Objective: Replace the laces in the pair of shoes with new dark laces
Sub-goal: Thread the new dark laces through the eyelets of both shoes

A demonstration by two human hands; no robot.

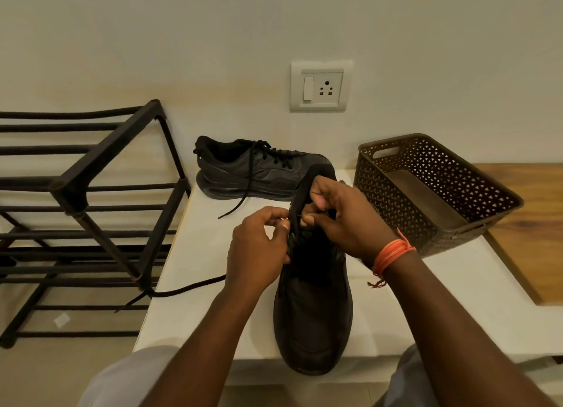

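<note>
- The near black shoe point(313, 309) lies on the white table point(195, 254), toe toward the person at 6 o'clock, heel toward 12.
- Left hand point(256, 245), at the shoe's 9 o'clock side, has fingers curled tight, pinching the dark lace point(297, 220) at the eyelets.
- Right hand point(338, 220), orange thread band point(391, 254) on its wrist, comes in from 3 o'clock; thumb and forefinger pinch the same lace over the shoe's opening.
- A loose lace end point(182, 289) trails off the table edge toward 8 o'clock.
- The second black shoe point(253, 170), laced, lies side-on at 12 o'clock, one lace hanging down.
- A brown perforated basket point(438, 199) sits at 2 o'clock.
- A black rack point(85, 193) stands at 9 o'clock.
- A wall socket point(321, 86) sits farthest, at 12.
</note>
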